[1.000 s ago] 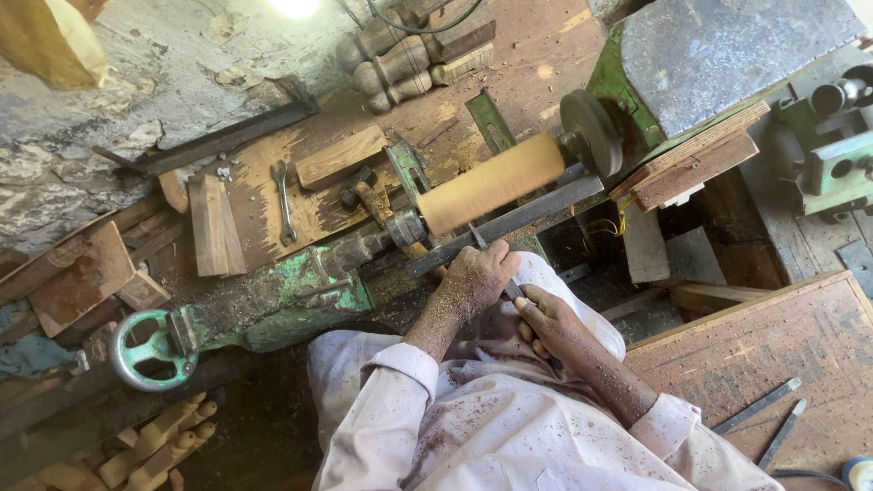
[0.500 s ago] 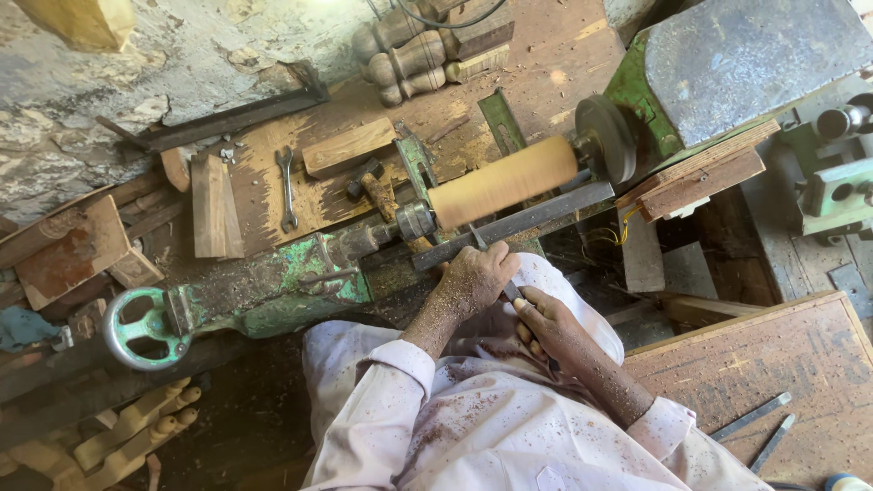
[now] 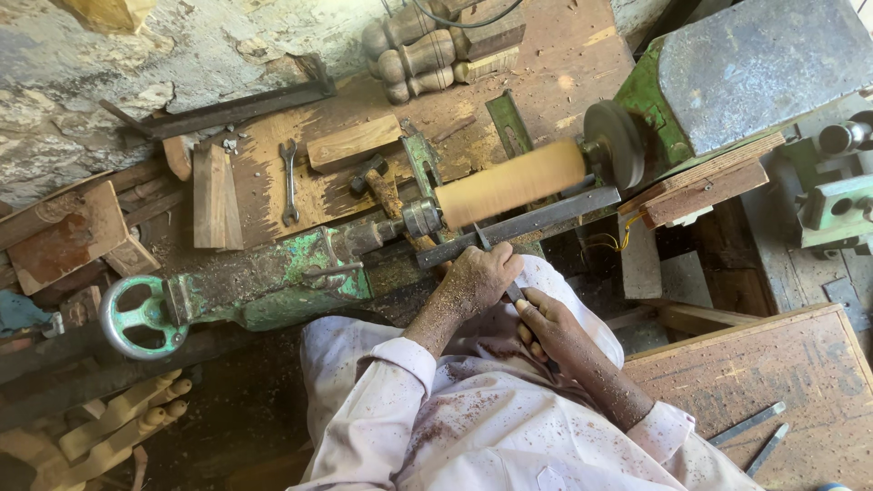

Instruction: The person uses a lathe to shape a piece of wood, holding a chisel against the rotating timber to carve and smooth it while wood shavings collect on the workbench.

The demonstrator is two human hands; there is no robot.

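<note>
Both hands close around a turning chisel [image 3: 496, 264] in front of the lathe. The left hand [image 3: 480, 280] wraps over the tool's blade end, knuckles up, and presses it down onto the long dark metal tool rest [image 3: 523, 225]. The right hand [image 3: 544, 320] grips the tool farther back, just behind the left, fingers curled around the handle, which is mostly hidden. The chisel's tip pokes out beyond the left hand, across the tool rest, toward the wooden cylinder [image 3: 511, 182]; whether tip and wood actually touch cannot be told.

That pale wooden cylinder is blurred and sits lengthwise between the dark round faceplate [image 3: 615, 143] on its right end and the tailstock centre [image 3: 418, 218] on its left. The green tailstock body [image 3: 300, 273] runs on leftward to a green handwheel [image 3: 144, 316] near the table's left edge.

Behind the lathe, on the dusty table, lie a spanner [image 3: 289, 182], a rectangular wood block [image 3: 355, 143] just beside it, and an upright plank piece [image 3: 216, 197] farther left. Turned wooden spindles [image 3: 414, 56] are stacked at the far edge. Two metal rods [image 3: 759, 436] rest on a wooden board [image 3: 755, 382] at the near right corner. Both sleeves [image 3: 382, 391] are white and speckled with reddish sawdust.
</note>
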